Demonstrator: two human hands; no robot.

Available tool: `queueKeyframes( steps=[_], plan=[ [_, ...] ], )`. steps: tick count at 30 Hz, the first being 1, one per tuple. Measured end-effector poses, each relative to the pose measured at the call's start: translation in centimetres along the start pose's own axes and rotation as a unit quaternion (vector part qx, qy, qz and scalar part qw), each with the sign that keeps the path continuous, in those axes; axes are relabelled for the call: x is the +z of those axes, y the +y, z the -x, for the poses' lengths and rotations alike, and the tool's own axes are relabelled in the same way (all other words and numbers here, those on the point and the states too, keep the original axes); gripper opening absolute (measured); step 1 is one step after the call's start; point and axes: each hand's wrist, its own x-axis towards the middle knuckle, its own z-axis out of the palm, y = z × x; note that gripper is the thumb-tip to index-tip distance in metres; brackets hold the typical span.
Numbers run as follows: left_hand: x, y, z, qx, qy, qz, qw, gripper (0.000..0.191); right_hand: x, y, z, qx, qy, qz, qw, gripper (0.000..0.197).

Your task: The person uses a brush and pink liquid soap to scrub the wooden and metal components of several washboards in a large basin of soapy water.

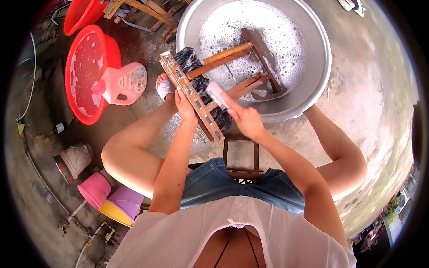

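Observation:
A small wooden folding stool (192, 97) with dark patterned straps leans over the rim of a large metal basin (323, 67). Its far legs stand in sudsy water (288, 43). My left hand (185, 106) grips the near wooden rail, which has a row of strap ends along it. In my right hand (246, 119) is a pink scrub brush (218, 95), its white bristles facing down and left, close to the straps. Whether the bristles touch them I cannot tell.
On the left stand a red plastic tub (115, 50) of soapy water and a pink detergent jug (129, 82). Another wooden stool (150, 11) lies beyond them. Lower left are a pink bucket (95, 191), a purple bucket (129, 201) and pipes. Shoes (352, 6) lie at the top right.

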Motion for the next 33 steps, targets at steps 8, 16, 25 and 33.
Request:
queueKeyframes(
  steps=[8, 16, 25, 33],
  plan=[
    [0.8, -0.1, 0.8, -0.004, 0.003, 0.036, 0.999, 0.035, -1.4, -2.7, -8.6, -0.022, 0.0, 0.05, 0.998, 0.048],
    [2.4, 1.1, 2.5, 0.03, 0.006, 0.021, 0.999, 0.034, -0.9, -4.4, -5.1, -0.073, 0.079, -0.06, 0.992, 0.045],
    [13.5, 7.0, 7.9, 0.111, -0.211, -0.022, 0.971, 0.041, -16.0, -4.8, -0.1, -0.002, 0.213, -0.045, 0.976, 0.075],
    [15.0, 9.0, 7.7, 0.111, -0.272, -0.158, 0.943, 0.047, -19.2, -3.0, -1.8, 0.06, 0.217, -0.037, 0.974, 0.087]
  ],
)
